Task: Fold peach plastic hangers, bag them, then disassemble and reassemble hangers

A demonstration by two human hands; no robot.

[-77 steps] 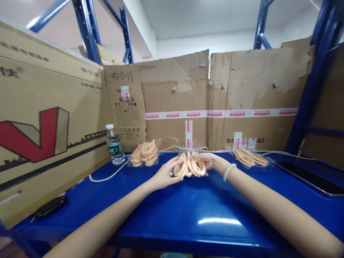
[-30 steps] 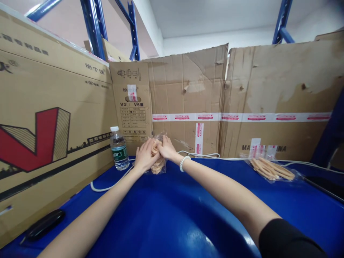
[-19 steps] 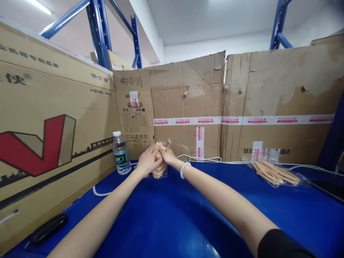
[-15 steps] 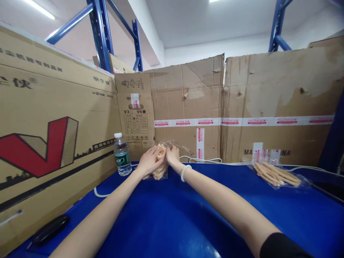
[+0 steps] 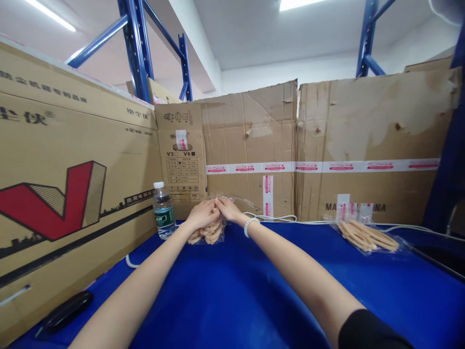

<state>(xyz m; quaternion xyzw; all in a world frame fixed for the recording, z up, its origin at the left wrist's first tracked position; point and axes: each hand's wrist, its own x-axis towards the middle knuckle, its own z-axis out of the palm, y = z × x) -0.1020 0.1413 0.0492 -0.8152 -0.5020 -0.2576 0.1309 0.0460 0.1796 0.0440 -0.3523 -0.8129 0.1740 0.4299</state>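
Clear plastic packs of tan, rope-like pieces [image 5: 214, 234] sit piled at the back of the blue table, beside the bottle. My left hand [image 5: 202, 214] lies over the pile's left and upper part, its fingers bent across it. From the other side, my right hand [image 5: 228, 209] reaches over the top, and its fingertips meet those of my left hand. Both hands are closed about the pile; their fingertips are partly hidden. The pieces' exact kind cannot be made out. A pale beaded bracelet [image 5: 249, 227] circles my right wrist.
A water bottle [image 5: 164, 211] stands left of the pile. Another clear pack of tan strips [image 5: 366, 236] lies on the right of the blue table [image 5: 232, 291]. Cardboard [image 5: 250, 126] walls the back, a large box [image 5: 47, 145] the left. A black object [image 5: 69, 311] lies front left; a white cable [image 5: 272, 217] runs behind.
My right hand has shifted left and onto the top of the pile, its fingers now against my left hand's. My left fingers have bent more. The view has tilted slightly.
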